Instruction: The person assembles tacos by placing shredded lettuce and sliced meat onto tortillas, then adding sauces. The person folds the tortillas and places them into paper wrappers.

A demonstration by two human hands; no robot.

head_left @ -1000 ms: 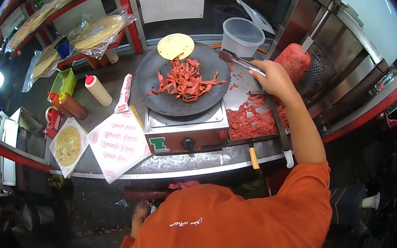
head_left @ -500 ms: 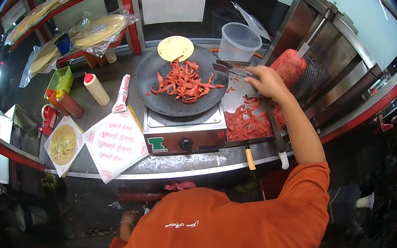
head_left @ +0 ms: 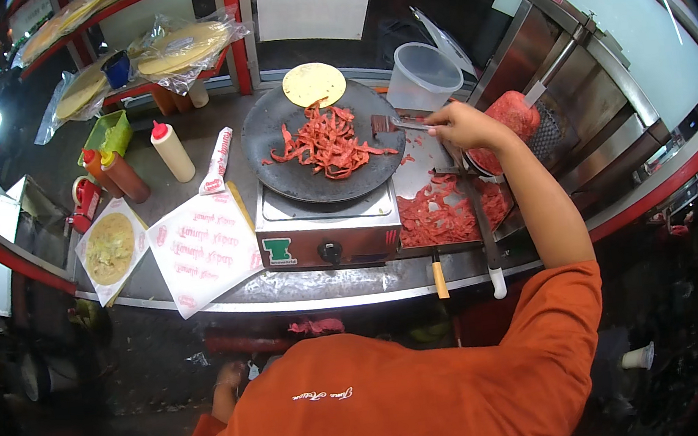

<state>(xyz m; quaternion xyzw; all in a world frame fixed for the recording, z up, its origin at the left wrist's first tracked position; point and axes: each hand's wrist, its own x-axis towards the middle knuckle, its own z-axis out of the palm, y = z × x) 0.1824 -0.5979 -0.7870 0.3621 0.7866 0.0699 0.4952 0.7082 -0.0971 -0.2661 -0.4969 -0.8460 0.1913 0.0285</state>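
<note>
My right hand (head_left: 465, 127) is closed on metal tongs (head_left: 407, 123) with dark, flat tips. The tips hover at or touch the right rim of a round black griddle (head_left: 276, 174); I cannot tell which. Red meat strips (head_left: 328, 142) are heaped in the griddle's middle. A yellow flatbread (head_left: 314, 85) lies at its far edge, its near side touching the heap. My left hand (head_left: 231, 373) hangs low, below the counter's front edge. It is dark and small there, so its fingers and anything in them are unclear.
The griddle sits on a gas stove (head_left: 326, 242). Right of it are a tray of shaved meat (head_left: 442, 217), a long knife (head_left: 482, 229), a meat roll (head_left: 513, 116) and a clear tub (head_left: 427, 73). Leftward are sauce bottles (head_left: 173, 151), printed paper (head_left: 203, 250) and a topped flatbread (head_left: 114, 247).
My right hand has turned the tongs so that their flat tips come over the griddle's right rim. The arm has swung slightly outward. The heap and flatbread look the same.
</note>
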